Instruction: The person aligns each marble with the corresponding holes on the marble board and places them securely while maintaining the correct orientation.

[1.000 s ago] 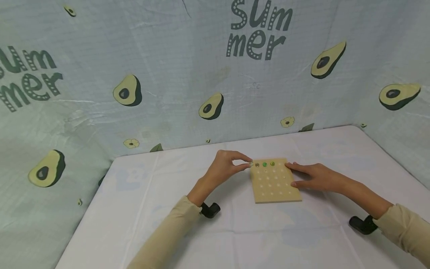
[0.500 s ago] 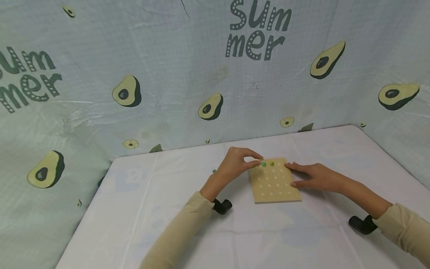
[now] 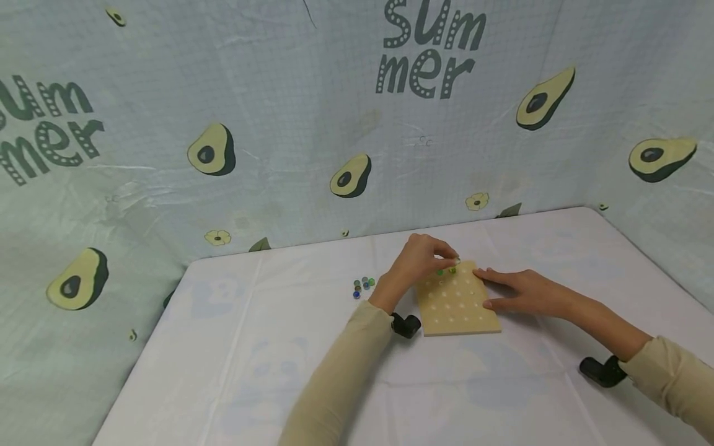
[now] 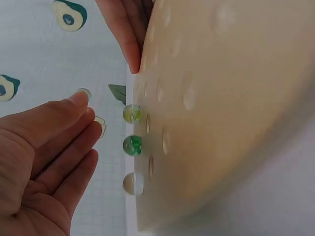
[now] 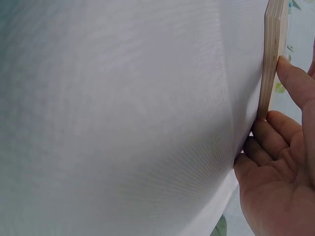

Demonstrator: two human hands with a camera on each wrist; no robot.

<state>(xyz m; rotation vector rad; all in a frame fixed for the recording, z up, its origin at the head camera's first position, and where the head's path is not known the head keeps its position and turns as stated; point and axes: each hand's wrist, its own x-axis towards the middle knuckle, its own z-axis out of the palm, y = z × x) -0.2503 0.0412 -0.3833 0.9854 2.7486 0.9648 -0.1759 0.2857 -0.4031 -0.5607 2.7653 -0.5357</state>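
Observation:
My left hand [image 3: 421, 260] pinches a pale clear marble [image 4: 86, 93] between thumb and fingertips, over the far edge of a wooden board [image 3: 454, 316] with rows of round hollows. Along that far row sit a clear marble [image 4: 133, 184], a green marble [image 4: 132, 145] and a yellow-green marble [image 4: 131, 114]. In the head view the left hand hides the clear one. My right hand [image 3: 524, 294] rests against the board's right side, its fingers extended and spread. Its thumb [image 5: 290, 78] touches the board's edge in the right wrist view, with other fingertips at the corner.
Several loose glass marbles, among them a blue marble [image 3: 356, 295] and a green marble [image 3: 371, 282], lie on the white tablecloth [image 3: 223, 347] left of the board. A patterned curtain [image 3: 290, 124] stands behind the table.
My left hand has moved right along the board's far row with its marble, past the marbles seated there. The loose marbles on the table have come into view. My right hand stays put.

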